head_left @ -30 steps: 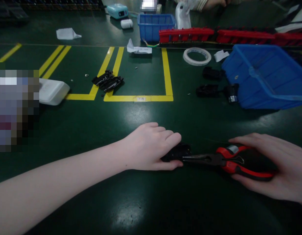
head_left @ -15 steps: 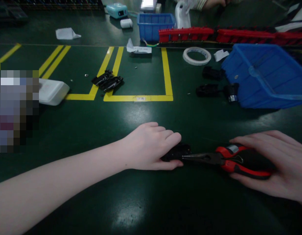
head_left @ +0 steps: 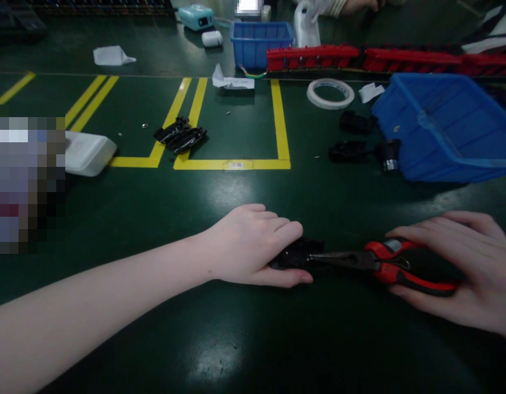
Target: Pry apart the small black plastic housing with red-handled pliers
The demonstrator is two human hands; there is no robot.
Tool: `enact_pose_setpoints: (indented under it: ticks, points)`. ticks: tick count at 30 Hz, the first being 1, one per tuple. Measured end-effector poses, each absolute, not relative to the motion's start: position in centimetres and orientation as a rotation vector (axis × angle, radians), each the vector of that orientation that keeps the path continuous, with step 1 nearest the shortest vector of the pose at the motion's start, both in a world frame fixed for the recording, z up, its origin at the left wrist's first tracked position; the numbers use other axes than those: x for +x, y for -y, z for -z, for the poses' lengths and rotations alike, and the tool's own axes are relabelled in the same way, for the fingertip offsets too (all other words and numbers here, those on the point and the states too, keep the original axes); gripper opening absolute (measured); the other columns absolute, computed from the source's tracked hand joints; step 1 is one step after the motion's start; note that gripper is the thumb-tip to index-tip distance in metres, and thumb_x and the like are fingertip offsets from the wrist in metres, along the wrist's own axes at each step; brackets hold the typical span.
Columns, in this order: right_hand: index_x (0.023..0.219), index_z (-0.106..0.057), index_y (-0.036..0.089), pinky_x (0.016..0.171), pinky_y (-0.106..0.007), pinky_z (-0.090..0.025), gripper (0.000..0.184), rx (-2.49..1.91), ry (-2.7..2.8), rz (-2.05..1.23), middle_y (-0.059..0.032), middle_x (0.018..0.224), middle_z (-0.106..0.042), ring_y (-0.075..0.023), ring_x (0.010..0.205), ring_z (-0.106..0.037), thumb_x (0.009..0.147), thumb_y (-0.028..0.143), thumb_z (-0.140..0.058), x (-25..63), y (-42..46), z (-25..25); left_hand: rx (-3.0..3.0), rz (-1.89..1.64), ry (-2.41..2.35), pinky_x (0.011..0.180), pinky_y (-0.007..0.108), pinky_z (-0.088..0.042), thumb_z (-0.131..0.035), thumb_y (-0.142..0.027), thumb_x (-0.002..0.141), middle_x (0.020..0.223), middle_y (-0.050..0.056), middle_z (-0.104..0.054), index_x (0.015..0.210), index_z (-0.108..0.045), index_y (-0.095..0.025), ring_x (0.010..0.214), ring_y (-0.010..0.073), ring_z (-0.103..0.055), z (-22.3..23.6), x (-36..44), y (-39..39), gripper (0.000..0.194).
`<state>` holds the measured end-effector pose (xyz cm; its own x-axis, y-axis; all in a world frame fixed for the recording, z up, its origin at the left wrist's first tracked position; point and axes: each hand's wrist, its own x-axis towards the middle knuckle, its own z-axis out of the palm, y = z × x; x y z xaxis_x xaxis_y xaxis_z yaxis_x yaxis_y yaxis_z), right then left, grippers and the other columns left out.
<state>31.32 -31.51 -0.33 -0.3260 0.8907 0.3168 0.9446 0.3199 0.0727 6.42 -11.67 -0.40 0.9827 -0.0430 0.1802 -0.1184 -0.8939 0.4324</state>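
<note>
My left hand (head_left: 256,246) is closed round a black plastic part (head_left: 296,257) low over the green table, its thumb along the near side. Much of that part is hidden under the fingers. In my right hand (head_left: 461,262) is a pair of red and black needle-nose pliers (head_left: 388,262), gripped by the handles. The pliers' slim jaws point left and their tips meet the black part; whether they pinch anything there is too small to tell.
Similar black parts (head_left: 181,135) lie on the yellow tape lines, others (head_left: 349,151) beside a tilted blue bin (head_left: 445,126). Behind are a tape roll (head_left: 330,94), a red strip (head_left: 314,57) and a blue basket (head_left: 261,46). A white container (head_left: 91,154) sits left. Another person's hand (head_left: 359,5) shows at the top.
The pliers and my right hand have shifted slightly to the right. The black part sticks out a little further from my left hand, whose thumb has slid slightly right.
</note>
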Motion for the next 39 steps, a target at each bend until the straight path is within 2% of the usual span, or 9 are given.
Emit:
enact_pose_setpoints:
  ticks: [11, 18, 25, 39]
  points:
    - [0.113, -0.048, 0.018, 0.079, -0.043, -0.045, 0.044, -1.781, 2.237, 0.235, -0.0093, 0.09, -0.062, -0.0249, 0.081, -0.058, 0.079, 0.044, -0.057, 30.6, 31.8, 0.4, 2.705, -0.223, 0.119, 0.055, 0.025, -0.037, -0.054, -0.052, 0.088, 0.068, -0.003, -0.061, 0.083, -0.055, -0.016, 0.058, 0.012, -0.056, 0.6, 6.3, 11.7, 0.037]
    - [0.114, -0.048, 0.022, 0.079, -0.044, -0.045, 0.046, -1.782, 2.251, 0.24, -0.0063, 0.089, -0.064, -0.023, 0.073, -0.059, 0.078, 0.048, -0.058, 30.3, 31.7, 0.4, 2.694, -0.223, 0.128, 0.055, 0.024, -0.037, -0.056, -0.05, 0.087, 0.068, -0.003, -0.06, 0.084, -0.055, -0.016, 0.058, 0.012, -0.056, 0.6, 6.4, 11.6, 0.035]
    - [0.113, -0.05, 0.017, 0.079, -0.044, -0.045, 0.047, -1.719, 2.294, 0.268, -0.0092, 0.089, -0.065, -0.024, 0.075, -0.06, 0.077, 0.046, -0.06, 30.5, 31.6, 0.4, 2.696, -0.181, 0.125, 0.056, 0.024, -0.039, -0.055, -0.05, 0.088, 0.07, -0.003, -0.061, 0.086, -0.056, -0.015, 0.06, 0.0121, -0.057, 0.5, 6.3, 11.7, 0.035]
    - [0.113, -0.05, 0.015, 0.077, -0.044, -0.042, 0.048, -1.676, 2.386, 0.339, -0.0103, 0.087, -0.065, -0.0246, 0.073, -0.06, 0.077, 0.046, -0.06, 31.2, 31.5, 0.2, 2.718, -0.193, 0.138, 0.055, 0.024, -0.038, -0.054, -0.051, 0.089, 0.069, -0.003, -0.061, 0.085, -0.056, -0.016, 0.058, 0.0119, -0.055, 0.5, 6.4, 11.6, 0.035]
